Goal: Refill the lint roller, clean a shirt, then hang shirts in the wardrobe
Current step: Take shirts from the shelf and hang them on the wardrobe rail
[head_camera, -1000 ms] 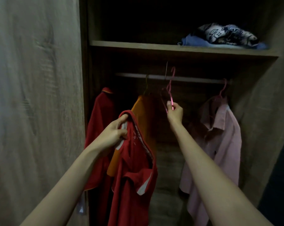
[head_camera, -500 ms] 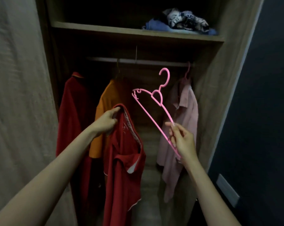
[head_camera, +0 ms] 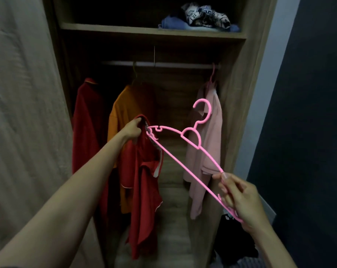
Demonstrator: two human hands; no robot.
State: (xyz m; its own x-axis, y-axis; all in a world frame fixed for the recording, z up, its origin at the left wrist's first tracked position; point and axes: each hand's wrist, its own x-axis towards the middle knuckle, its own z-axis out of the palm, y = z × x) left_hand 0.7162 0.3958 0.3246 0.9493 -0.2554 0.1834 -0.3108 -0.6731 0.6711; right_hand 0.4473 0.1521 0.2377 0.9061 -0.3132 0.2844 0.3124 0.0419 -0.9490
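Open wardrobe (head_camera: 235,113) seen from above the arms. The pink hanger (head_camera: 190,129) is a thin plastic frame with a curled hook at the top, a small arch below the hook and a notch near its shoulder end; it is held tilted in front of the wardrobe, the hook uppermost. The right hand (head_camera: 239,198) pinches the hanger's lower, near end between thumb and curled fingers, while the far end touches the collar of the red shirt (head_camera: 142,171). The left hand (head_camera: 131,129) grips that collar with fingers closed on the cloth, and the shirt hangs limp below it, its white-edged sleeve and hem trailing down. Counts: one free hanger, one shirt in hand, and three shirts on the rail (head_camera: 163,64), namely a dark red shirt (head_camera: 88,122) at the left, an orange shirt (head_camera: 123,111) just behind the held one, and a pale pink shirt (head_camera: 206,151) at the right on a second pink hanger. One shelf (head_camera: 144,32) above the rail carries a heap of folded clothes (head_camera: 202,16). One dark garment (head_camera: 233,238) lies low at the right, beneath the right hand.
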